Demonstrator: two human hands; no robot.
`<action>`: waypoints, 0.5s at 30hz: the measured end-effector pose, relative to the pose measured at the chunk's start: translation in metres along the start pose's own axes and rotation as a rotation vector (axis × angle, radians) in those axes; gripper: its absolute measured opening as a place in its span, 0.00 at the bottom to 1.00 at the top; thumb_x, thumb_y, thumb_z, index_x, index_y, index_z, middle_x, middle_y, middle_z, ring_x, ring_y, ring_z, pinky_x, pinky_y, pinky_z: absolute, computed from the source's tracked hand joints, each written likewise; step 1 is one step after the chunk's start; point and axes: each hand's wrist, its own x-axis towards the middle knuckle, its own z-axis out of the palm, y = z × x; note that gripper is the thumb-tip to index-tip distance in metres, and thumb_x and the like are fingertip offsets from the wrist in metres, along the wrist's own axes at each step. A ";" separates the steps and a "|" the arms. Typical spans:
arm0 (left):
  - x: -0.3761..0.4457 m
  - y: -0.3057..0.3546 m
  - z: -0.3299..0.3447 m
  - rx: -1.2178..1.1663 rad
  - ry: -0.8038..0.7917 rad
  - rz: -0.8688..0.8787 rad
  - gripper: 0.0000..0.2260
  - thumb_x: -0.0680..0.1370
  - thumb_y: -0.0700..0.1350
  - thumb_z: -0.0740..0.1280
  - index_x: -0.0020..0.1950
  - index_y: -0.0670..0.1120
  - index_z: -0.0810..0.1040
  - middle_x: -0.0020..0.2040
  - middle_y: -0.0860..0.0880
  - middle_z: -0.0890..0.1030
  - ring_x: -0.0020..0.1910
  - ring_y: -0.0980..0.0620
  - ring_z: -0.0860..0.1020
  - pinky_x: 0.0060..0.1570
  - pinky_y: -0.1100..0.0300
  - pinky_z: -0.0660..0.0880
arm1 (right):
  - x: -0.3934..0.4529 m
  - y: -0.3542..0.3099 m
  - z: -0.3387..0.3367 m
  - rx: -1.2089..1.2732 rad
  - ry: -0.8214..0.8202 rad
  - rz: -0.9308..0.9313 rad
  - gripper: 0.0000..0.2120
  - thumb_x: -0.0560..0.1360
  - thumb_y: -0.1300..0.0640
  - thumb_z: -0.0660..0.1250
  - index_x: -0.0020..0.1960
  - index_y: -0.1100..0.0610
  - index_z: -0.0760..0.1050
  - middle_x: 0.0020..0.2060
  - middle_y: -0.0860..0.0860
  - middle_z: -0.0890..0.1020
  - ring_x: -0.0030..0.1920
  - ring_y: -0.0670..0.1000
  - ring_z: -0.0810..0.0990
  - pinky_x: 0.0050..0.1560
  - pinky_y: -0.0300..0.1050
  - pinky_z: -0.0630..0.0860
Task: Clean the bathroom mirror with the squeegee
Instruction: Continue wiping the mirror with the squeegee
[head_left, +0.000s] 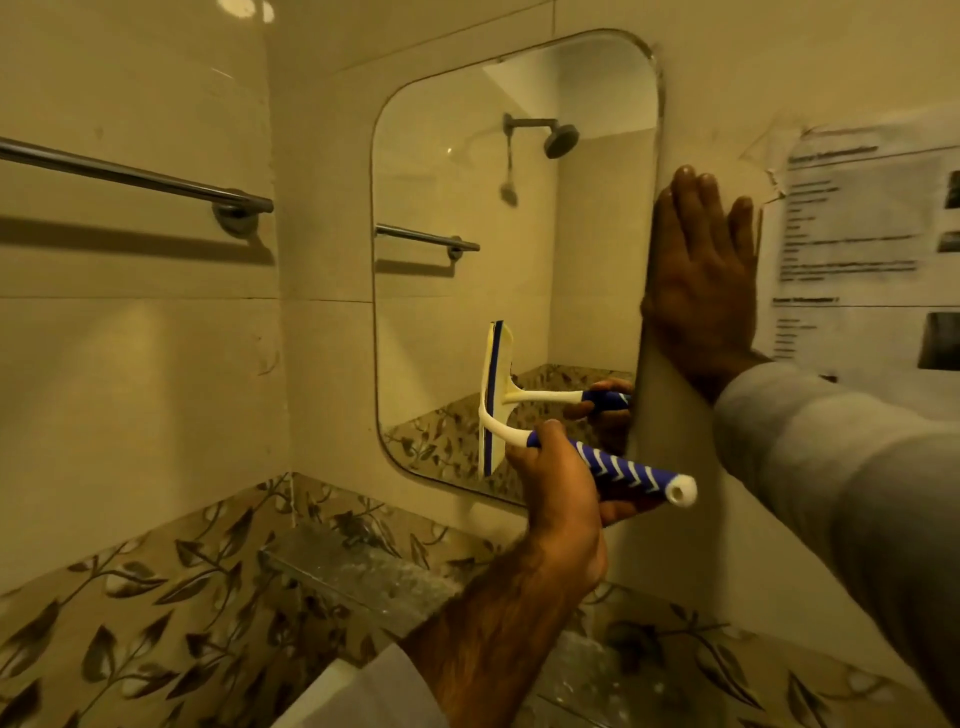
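With the left hand clamped on the white-and-blue plastic squeegee, blade on the lower centre of the rounded frameless wall mirror, and the right hand spread flat at its right edge, wiping seems midway.

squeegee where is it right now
In the head view, the squeegee is low and centre, held in the left hand, its blade upright against the lower part of the mirror.

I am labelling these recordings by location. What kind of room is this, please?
Most likely a tiled bathroom with a shower. A wall mirror reflects a shower head, and a metal towel bar is fixed to the tiled wall. The left hand holds a squeegee against the glass.
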 end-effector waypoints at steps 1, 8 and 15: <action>-0.006 -0.005 0.005 -0.002 -0.018 -0.005 0.16 0.81 0.51 0.59 0.68 0.50 0.65 0.59 0.36 0.76 0.52 0.36 0.82 0.36 0.40 0.82 | 0.000 0.000 0.000 -0.008 -0.004 0.001 0.33 0.78 0.64 0.58 0.80 0.62 0.49 0.80 0.59 0.50 0.80 0.59 0.46 0.79 0.59 0.42; -0.039 -0.034 0.032 0.052 -0.052 -0.067 0.16 0.82 0.54 0.59 0.68 0.54 0.62 0.57 0.43 0.75 0.53 0.41 0.80 0.43 0.40 0.82 | 0.000 0.000 0.001 -0.005 -0.016 0.002 0.32 0.79 0.63 0.56 0.80 0.61 0.49 0.80 0.58 0.50 0.80 0.58 0.45 0.79 0.58 0.42; -0.046 -0.039 0.032 0.055 -0.069 -0.079 0.17 0.81 0.54 0.60 0.68 0.54 0.63 0.56 0.44 0.77 0.52 0.43 0.80 0.46 0.40 0.82 | 0.001 0.000 0.002 0.003 -0.029 0.009 0.32 0.79 0.62 0.55 0.80 0.61 0.49 0.80 0.58 0.49 0.80 0.58 0.45 0.80 0.59 0.43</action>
